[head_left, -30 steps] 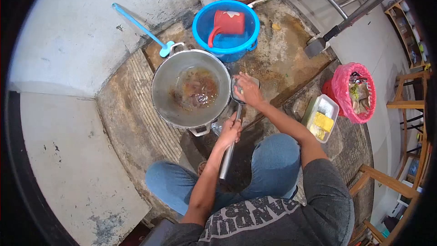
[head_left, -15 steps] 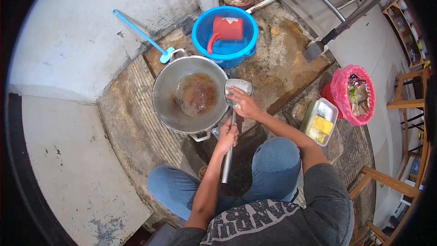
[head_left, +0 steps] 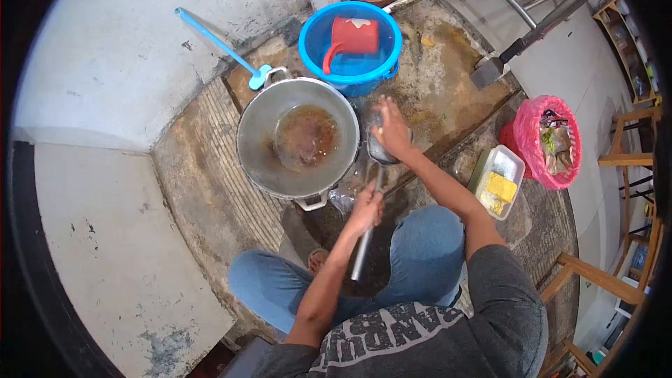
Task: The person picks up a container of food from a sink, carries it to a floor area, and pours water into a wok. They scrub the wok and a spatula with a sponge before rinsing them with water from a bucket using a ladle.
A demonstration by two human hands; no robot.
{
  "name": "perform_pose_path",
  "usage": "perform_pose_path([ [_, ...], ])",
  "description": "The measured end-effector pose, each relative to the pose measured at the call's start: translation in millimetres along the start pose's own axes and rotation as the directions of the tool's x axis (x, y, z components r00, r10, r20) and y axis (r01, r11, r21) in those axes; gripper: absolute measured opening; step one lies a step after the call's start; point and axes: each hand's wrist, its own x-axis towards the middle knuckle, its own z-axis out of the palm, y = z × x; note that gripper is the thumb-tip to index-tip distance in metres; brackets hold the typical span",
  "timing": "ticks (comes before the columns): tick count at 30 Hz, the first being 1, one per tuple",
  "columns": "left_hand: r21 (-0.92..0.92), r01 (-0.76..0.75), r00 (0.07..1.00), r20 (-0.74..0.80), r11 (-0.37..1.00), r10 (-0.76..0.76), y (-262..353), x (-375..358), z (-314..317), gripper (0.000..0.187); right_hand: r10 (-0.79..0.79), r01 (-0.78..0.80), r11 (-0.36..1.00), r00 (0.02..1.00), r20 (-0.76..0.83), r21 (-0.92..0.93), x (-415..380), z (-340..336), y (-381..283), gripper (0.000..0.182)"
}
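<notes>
I squat over a wet, stained floor. My left hand (head_left: 366, 211) grips the long metal handle of a steel ladle (head_left: 363, 252). My right hand (head_left: 392, 131) presses on the ladle's bowl and covers most of it; whether it holds a scrubber I cannot tell. Just left of the ladle stands a large metal wok (head_left: 260, 147) with brown, greasy water in its bottom. Behind it is a blue bucket (head_left: 389, 36) of water with a red scoop (head_left: 353, 33) floating in it.
A blue long-handled brush (head_left: 218, 43) leans on the wall at the left. A white tray with yellow sponges (head_left: 496, 183) and a pink-lined bin (head_left: 545, 141) stand to my right. Pipes and a squeegee (head_left: 490, 70) lie at the back, wooden furniture at far right.
The ladle's bowl has shifted right, away from the wok's rim, and my right hand moved with it over the bowl. My left hand stays on the handle.
</notes>
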Motion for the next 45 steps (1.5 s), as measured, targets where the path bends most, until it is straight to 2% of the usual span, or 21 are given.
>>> perform_pose_path([
  [2, 0.014, -0.04, 0.996, 0.076, 0.999, 0.039, 1.9, 2.0, 1.1, 0.045, -0.126, 0.124, 0.992, 0.975, 0.184, 0.025, -7.9, -5.4, -18.2, 0.046],
  [4, 0.048, -0.029, 0.999, 0.034, 0.998, 0.027, 3.2, -3.7, 0.5, 0.044, -0.313, 0.33, 0.944, 0.885, 0.345, 0.012, -16.8, -5.1, -22.2, 0.042],
  [8, 0.111, -0.088, 0.994, 0.067, 0.99, 0.081, 0.7, 3.3, 0.3, 0.046, -0.141, 0.14, 0.99, 0.977, 0.158, 0.02, 5.6, -2.8, 0.2, 0.035],
  [9, 0.119, -0.07, 0.997, 0.04, 0.99, 0.065, 2.6, 1.7, 4.2, 0.047, -0.005, -0.008, 0.994, 0.993, 0.117, 0.108, 10.1, 1.0, -0.5, 0.035],
  [12, 0.153, -0.128, 0.992, 0.022, 0.98, 0.126, 6.9, 6.5, -5.0, 0.047, -0.264, 0.256, 0.965, 0.941, 0.21, 0.062, -12.3, -7.4, -22.3, 0.04],
  [13, 0.132, -0.122, 0.992, 0.004, 0.984, 0.123, 8.1, 4.9, -5.9, 0.047, -0.252, 0.217, 0.966, 0.906, 0.34, 0.137, -17.2, -9.5, -25.8, 0.05],
  [14, 0.114, -0.115, 0.993, -0.015, 0.987, 0.118, 9.3, 2.4, -7.7, 0.047, -0.231, 0.225, 0.973, 0.908, 0.349, 0.059, -15.2, -13.9, -23.3, 0.049],
  [16, 0.133, -0.117, 0.992, -0.026, 0.984, 0.121, 8.9, 1.3, -12.7, 0.048, -0.181, 0.228, 0.969, 0.918, 0.354, -0.095, 1.2, -34.3, -26.2, 0.047],
  [20, 0.172, -0.133, 0.991, 0.005, 0.976, 0.134, 10.5, -0.9, -3.7, 0.048, -0.179, 0.174, 0.984, 0.94, 0.292, 0.045, 16.0, -26.3, -15.9, 0.034],
  [21, 0.187, -0.149, 0.988, -0.002, 0.971, 0.152, 12.3, -0.2, -5.3, 0.048, -0.3, 0.315, 0.948, 0.931, 0.207, -0.045, 9.2, -19.6, -20.9, 0.031],
  [25, 0.317, -0.198, 0.97, -0.076, 0.928, 0.233, 9.4, 5.0, -5.4, 0.05, -0.477, 0.51, 0.846, 0.854, 0.205, -0.155, 17.9, -25.4, -24.2, 0.024],
  [27, 0.363, -0.22, 0.963, -0.066, 0.905, 0.26, 9.5, 2.7, -4.7, 0.051, -0.124, 0.127, 0.992, 0.989, 0.077, -0.028, 26.1, -12.3, -20.6, 0.02],
  [28, 0.385, -0.234, 0.96, -0.057, 0.893, 0.276, 12.9, 0.0, -0.8, 0.051, 0.07, -0.072, 0.996, 0.997, 0.031, 0.048, 32.2, -9.6, -19.7, 0.018],
  [29, 0.26, -0.196, 0.975, -0.048, 0.945, 0.216, 16.1, -6.2, 4.1, 0.051, 0.003, -0.001, 1.0, 0.992, -0.129, 0.016, 38.4, -9.3, -18.5, 0.015],
  [32, 0.265, -0.205, 0.974, -0.042, 0.942, 0.223, 10.4, -3.1, -3.1, 0.052, 0.141, -0.104, 0.983, 0.957, -0.255, 0.154, 37.7, -3.7, -15.1, 0.014],
  [33, 0.219, -0.215, 0.974, -0.02, 0.952, 0.224, 10.8, -0.9, -2.7, 0.051, 0.13, -0.091, 0.975, 0.973, -0.189, 0.203, 30.7, -4.3, -14.2, 0.015],
  [36, 0.149, -0.202, 0.978, -0.028, 0.968, 0.209, 18.7, 4.1, -4.5, 0.05, -0.332, 0.329, 0.934, 0.943, 0.0, -0.138, 13.1, -23.4, -38.1, 0.02],
  [37, 0.074, -0.2, 0.978, -0.041, 0.977, 0.204, 11.8, 9.3, -11.3, 0.05, -0.239, 0.239, 0.971, 0.971, 0.027, -0.023, 5.0, -14.6, -36.8, 0.025],
  [41, 0.074, -0.211, 0.975, -0.059, 0.975, 0.216, 15.0, 5.9, -10.9, 0.047, -0.313, 0.308, 0.949, 0.948, -0.066, -0.075, 15.3, -27.0, -19.0, 0.029],
  [44, 0.03, -0.19, 0.98, -0.056, 0.981, 0.192, 16.0, -1.2, -3.3, 0.043, 0.237, -0.236, 0.971, 0.971, -0.042, 0.025, 34.6, -25.3, -5.7, 0.026],
  [45, 0.018, -0.207, 0.977, -0.042, 0.978, 0.208, 11.7, -0.2, -2.5, 0.042, 0.269, -0.26, 0.962, 0.955, -0.122, 0.086, 40.6, -22.6, -2.8, 0.026],
])
